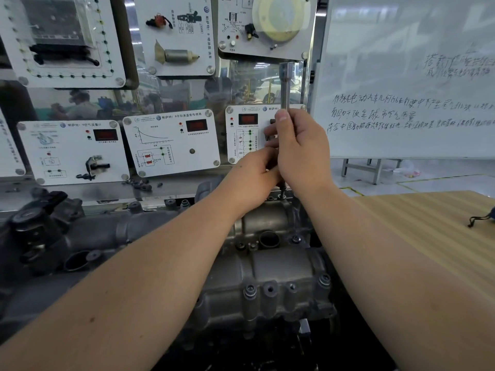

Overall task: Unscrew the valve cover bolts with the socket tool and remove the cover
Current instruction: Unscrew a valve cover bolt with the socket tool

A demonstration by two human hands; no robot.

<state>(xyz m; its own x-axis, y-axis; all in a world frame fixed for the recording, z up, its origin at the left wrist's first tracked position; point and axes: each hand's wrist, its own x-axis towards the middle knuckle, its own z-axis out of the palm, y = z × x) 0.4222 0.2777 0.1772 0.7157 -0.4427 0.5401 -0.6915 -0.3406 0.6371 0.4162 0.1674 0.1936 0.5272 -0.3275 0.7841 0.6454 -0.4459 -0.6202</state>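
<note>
A grey metal valve cover (267,266) lies across the engine in front of me, with several bolts along its near edge (250,290) and one at the right (296,239). A long steel socket tool (285,81) stands upright over the cover's far right corner. My right hand (300,153) grips its shaft, thumb up along it. My left hand (251,178) holds the tool lower down, just above the cover. The tool's lower tip (281,190) shows just under my hands, at a bolt hole.
Sensor training panels (171,145) stand behind the engine. A whiteboard (407,89) with handwriting is at the back right. A wooden table (428,226) lies to the right, with a small dark object (482,216) near its edge. Black engine parts (34,218) sit at left.
</note>
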